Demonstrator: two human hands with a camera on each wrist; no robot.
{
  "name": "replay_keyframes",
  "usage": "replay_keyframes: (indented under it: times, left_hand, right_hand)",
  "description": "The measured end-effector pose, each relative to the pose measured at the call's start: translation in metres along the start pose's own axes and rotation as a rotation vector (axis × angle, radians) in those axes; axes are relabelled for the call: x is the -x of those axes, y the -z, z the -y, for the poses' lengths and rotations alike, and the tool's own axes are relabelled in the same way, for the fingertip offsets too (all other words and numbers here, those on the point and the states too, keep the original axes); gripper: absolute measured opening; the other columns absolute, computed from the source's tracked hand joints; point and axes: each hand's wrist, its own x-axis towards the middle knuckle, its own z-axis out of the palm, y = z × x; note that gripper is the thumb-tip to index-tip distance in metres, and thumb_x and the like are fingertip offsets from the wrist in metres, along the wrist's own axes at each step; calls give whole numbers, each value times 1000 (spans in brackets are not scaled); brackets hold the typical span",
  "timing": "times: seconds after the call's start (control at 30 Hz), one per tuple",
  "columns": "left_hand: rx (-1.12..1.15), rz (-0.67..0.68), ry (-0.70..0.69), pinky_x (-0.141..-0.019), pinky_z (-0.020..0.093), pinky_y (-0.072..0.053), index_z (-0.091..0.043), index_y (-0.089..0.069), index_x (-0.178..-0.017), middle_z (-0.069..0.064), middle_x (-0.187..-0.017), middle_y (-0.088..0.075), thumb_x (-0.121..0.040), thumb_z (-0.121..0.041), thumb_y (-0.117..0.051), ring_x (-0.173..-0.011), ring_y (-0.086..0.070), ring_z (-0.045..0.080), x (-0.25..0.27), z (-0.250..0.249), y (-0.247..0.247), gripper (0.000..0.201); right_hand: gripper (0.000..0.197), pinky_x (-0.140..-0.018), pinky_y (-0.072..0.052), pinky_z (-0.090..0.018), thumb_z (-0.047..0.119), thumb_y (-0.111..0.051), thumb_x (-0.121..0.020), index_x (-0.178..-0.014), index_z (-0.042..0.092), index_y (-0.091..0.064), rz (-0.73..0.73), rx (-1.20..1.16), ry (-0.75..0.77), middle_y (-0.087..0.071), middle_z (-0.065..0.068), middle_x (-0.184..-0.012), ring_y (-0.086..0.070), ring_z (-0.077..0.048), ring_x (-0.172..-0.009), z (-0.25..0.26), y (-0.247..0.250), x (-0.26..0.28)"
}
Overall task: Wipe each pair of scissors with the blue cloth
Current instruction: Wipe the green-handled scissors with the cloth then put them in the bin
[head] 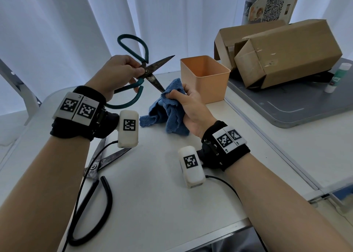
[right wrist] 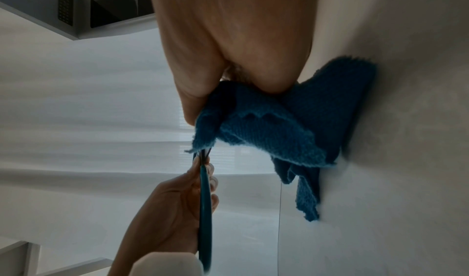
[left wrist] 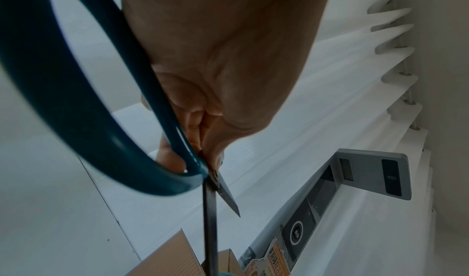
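Teal-handled scissors [head: 142,68]: being held above the table [head: 156,194], blades spread open, dark and tarnished, one blade pointing toward 2 o'clock, the other toward 5 o'clock with its tip running into the blue cloth [head: 168,108].
Left hand [head: 116,73]: gripping the scissors at the pivot, thumb and fingers curled round the handle bases; one teal loop rising toward 12 o'clock, the other trailing toward 7 o'clock under the wrist.
Right hand [head: 188,106]: pinching the cloth closed round the lower blade tip, fingers curled into the fabric.
Blue cloth: terry-textured, crumpled, hanging from the fist toward 7 o'clock, loose end touching the table.
Black-handled scissors [head: 95,175]: lying flat on the table at 7 o'clock of the cloth, blades parted, partly hidden beneath the left forearm.
Orange bin [head: 205,79]: standing upright at 1 o'clock of the right hand.
Cardboard boxes [head: 282,52]: lying at 2 o'clock, beyond the bin.
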Motion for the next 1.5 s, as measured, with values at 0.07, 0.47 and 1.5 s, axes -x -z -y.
replay_keyframes:
  times: [0.07,0.47,1.5]
  left_hand:
    - [5,3,-4,-72,21,-39,-8,-62,-102,-2,-77,-66,-97,-12,-58,-46,-59,1,0,0,0,7]
    - [-49,55,-46,-83,27,-40,-13,-66,-99,-1,-82,-67,-96,-14,-61,-57,-60,1,0,7,17,6]
    - [-173,190,-142,-52,10,-48,-9,-66,-101,-1,-82,-65,-94,-12,-64,-62,-60,14,5,-10,-17,8]
  right_hand:
    - [17,-66,-54,-30,0,-64,-88,-99,10,-56,-7,-2,5,-61,-14,-96,-62,-22,-80,0,0,0]
    - [14,-56,-50,-24,21,-61,-94,-85,10,-64,-142,-158,-51,-59,-4,-70,-58,-14,-61,5,4,2]
    - [18,-65,-55,-24,15,-64,-92,-105,2,-68,56,71,-41,-69,-10,-85,-66,-16,-74,0,3,5]
